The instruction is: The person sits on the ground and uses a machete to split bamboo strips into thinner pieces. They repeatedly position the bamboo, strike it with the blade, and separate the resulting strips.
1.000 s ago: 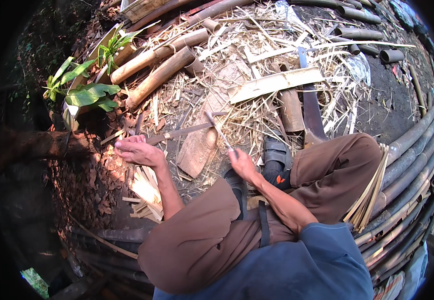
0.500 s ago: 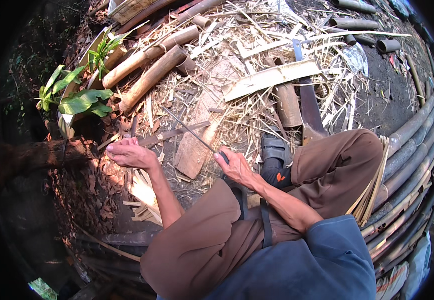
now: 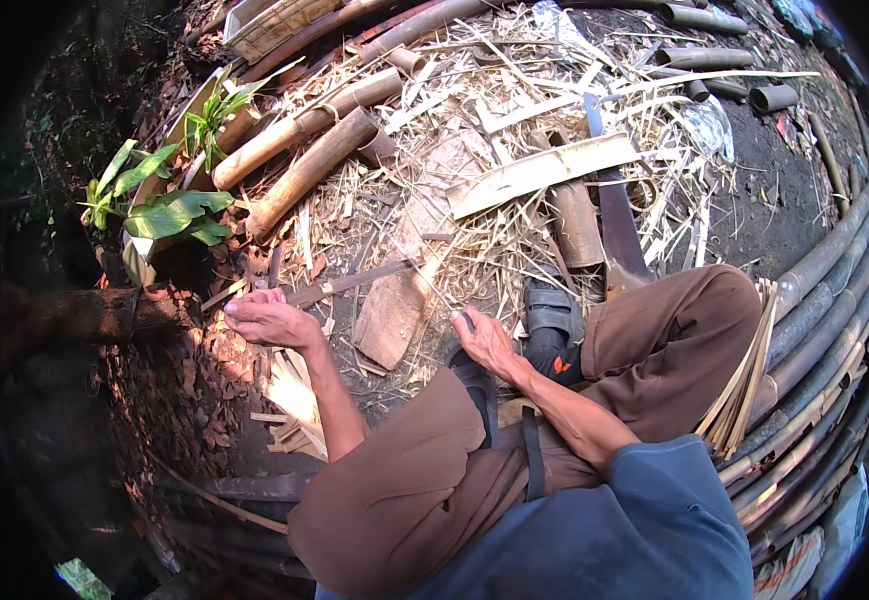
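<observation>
My left hand (image 3: pixel 273 320) is closed on the near end of a flat brownish bamboo strip (image 3: pixel 350 283), which slants out to the right. In my right hand (image 3: pixel 487 342) is the dark handle of a thin-bladed knife (image 3: pixel 437 290), its blade running up and left near the strip's far end. Below both lies a worn wooden board (image 3: pixel 395 318) on the ground. The blade's tip is hard to make out against the litter.
Pale shavings (image 3: pixel 495 250) cover the ground ahead. A split bamboo piece (image 3: pixel 545 172) lies across them, beside a long saw (image 3: pixel 620 215). Cut bamboo tubes (image 3: pixel 310 170) rest at the far left near a leafy plant (image 3: pixel 165 210). Long poles (image 3: pixel 825 300) line the right side.
My right hand has shifted slightly right and down, and the knife blade now appears shorter and lower. The bamboo strip's far end has dropped slightly; my left hand stays nearly in place.
</observation>
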`<state>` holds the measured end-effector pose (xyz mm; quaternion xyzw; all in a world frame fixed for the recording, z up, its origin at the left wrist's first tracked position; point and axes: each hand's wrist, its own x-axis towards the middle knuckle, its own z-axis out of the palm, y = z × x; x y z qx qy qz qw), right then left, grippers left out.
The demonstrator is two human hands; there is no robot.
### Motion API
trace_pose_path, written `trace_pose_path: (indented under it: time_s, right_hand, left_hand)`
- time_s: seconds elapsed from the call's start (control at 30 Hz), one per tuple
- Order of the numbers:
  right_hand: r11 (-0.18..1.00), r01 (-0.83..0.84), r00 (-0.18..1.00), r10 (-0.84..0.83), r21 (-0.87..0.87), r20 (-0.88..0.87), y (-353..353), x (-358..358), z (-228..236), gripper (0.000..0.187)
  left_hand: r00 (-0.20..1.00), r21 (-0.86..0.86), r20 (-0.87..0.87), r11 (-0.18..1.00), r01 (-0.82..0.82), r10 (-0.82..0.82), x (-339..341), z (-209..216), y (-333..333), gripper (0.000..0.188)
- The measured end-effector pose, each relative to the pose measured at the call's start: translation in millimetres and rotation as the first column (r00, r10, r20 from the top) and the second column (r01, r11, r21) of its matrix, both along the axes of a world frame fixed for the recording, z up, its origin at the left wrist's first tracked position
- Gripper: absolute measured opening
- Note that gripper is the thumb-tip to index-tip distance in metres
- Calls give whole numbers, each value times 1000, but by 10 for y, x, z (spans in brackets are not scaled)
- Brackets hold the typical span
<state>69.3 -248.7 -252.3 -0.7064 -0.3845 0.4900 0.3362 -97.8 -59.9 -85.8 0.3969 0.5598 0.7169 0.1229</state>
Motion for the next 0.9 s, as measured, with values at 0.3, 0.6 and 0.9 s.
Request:
trace_pose_path:
  time_s: [0.3, 0.6, 0.9]
  right_hand:
    - [1000, -3, 999, 2, 23, 33, -44, 83, 2, 44]
    - [998, -49, 993, 45, 39, 106, -109, 68, 56, 44]
    - [997, 73, 997, -72, 27, -27, 32, 192, 399, 47]
  left_hand:
    - [997, 19, 37, 998, 61, -62, -66, -92, 13, 40]
    - [991, 53, 68, 992, 111, -115, -185, -158, 18, 35]
    - [938, 201, -35, 917, 345, -346, 312, 23, 27, 36]
